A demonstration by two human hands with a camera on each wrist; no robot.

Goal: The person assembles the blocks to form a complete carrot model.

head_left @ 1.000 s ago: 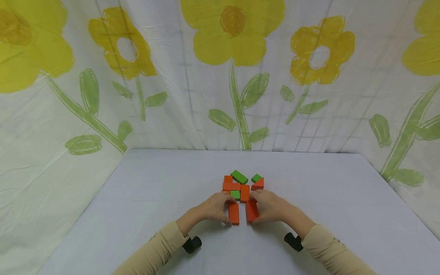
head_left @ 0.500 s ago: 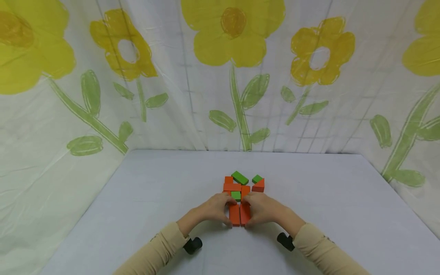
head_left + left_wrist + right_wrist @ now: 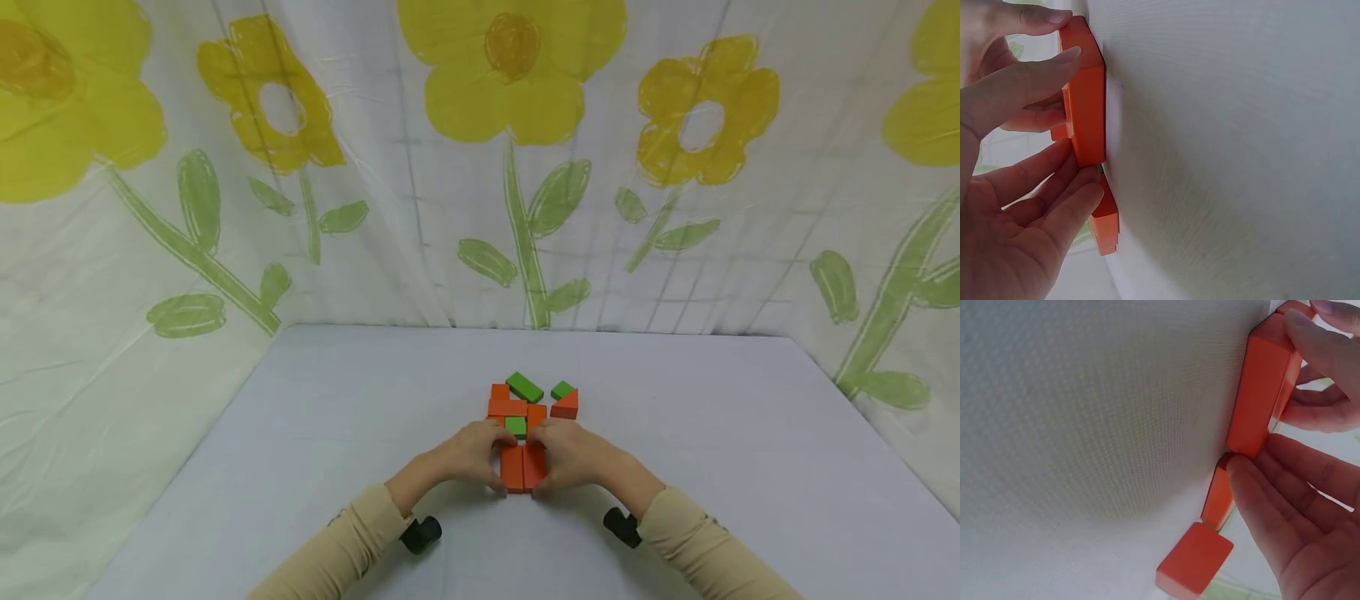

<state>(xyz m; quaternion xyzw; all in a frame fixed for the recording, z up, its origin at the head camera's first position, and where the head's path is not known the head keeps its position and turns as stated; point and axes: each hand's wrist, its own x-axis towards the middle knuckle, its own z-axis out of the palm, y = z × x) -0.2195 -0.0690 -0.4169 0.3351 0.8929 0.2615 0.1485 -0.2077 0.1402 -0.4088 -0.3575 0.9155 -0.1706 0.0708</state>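
Observation:
Two orange-red rectangular blocks lie side by side on the table, their long sides touching. My left hand pinches the left block by its near and far ends, between thumb and fingers. In the same way my right hand grips the right block at its ends. Just beyond them sits a group of blocks: a small green one, an upright-lying orange one and a crosswise orange one. The left wrist view shows the left block's long side; the right wrist view shows the right block's.
Behind the group lie a green block, a smaller green piece and an orange triangular block. A white cloth covers the table. A curtain with painted yellow flowers hangs beyond the far edge.
My right hand has slid its block leftward until it meets the left block, closing the gap between them. The left hand has stayed almost still, and the last half second shows hardly any motion.

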